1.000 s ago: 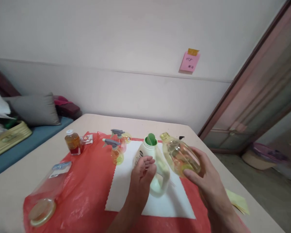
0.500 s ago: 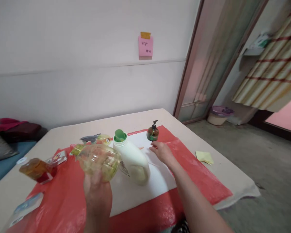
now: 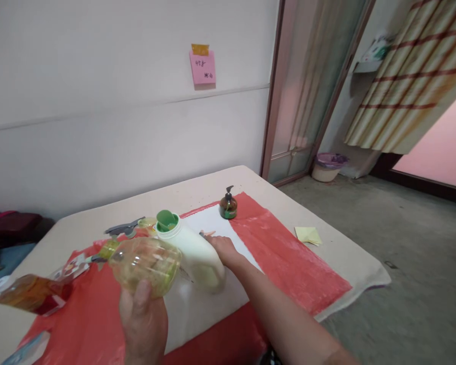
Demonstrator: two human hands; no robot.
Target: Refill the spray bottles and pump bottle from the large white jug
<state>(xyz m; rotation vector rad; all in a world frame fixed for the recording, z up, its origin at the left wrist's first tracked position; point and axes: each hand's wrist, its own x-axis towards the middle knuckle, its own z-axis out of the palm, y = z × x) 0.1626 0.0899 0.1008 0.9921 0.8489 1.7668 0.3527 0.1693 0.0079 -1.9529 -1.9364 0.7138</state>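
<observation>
My left hand (image 3: 144, 324) holds a clear yellowish plastic bottle (image 3: 146, 264) on its side above the red plastic sheet (image 3: 289, 253), its open neck pointing left. My right hand (image 3: 221, 247) lies on the white paper (image 3: 215, 223) with fingers stretched out. It is against the right side of a white handled jug (image 3: 193, 251) that has a green funnel (image 3: 167, 221) in its mouth. The fingertips are at a small orange-pink item (image 3: 207, 233); I cannot tell whether they touch it.
A dark pump bottle (image 3: 228, 205) stands at the far edge of the red sheet. A grey-trigger spray bottle (image 3: 123, 229) and an amber bottle (image 3: 30, 295) are to the left. Yellow notes (image 3: 307, 234) lie near the table's right edge (image 3: 368, 284). Floor and a doorway lie beyond.
The clear bottle has gone from my right hand to my left and now sits left of the jug. My right hand has come to the white paper beside the jug. The view has swung right.
</observation>
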